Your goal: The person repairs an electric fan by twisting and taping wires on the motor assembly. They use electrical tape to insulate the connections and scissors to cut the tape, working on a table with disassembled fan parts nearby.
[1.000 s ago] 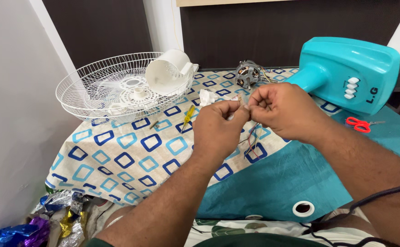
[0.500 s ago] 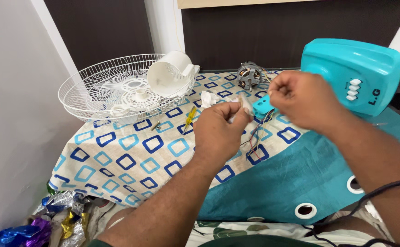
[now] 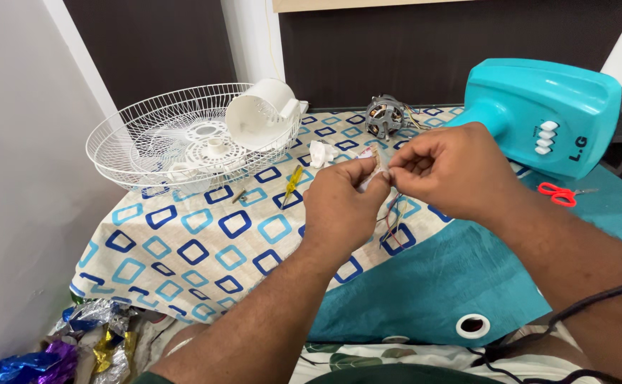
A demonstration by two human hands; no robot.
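Observation:
My left hand (image 3: 343, 206) and my right hand (image 3: 447, 171) meet above the patterned cloth (image 3: 204, 242), fingertips pinched together on a small white piece with thin wires (image 3: 389, 217) hanging beneath it. The wires are red and dark and trail down between my hands toward the cloth. What the fingertips hold is mostly hidden by my fingers. A small fan motor (image 3: 384, 116) sits behind my hands on the cloth.
A white wire fan guard (image 3: 129, 153) lies at the back left with a white plastic housing (image 3: 261, 114) in it. A yellow screwdriver (image 3: 293, 183), a teal fan base (image 3: 545, 114), red scissors (image 3: 558, 192) and shiny foil wrappers (image 3: 76, 348) lie around.
My right hand pulled away to the right half a second ago and has now come back against my left hand's fingertips. The view has shifted slightly.

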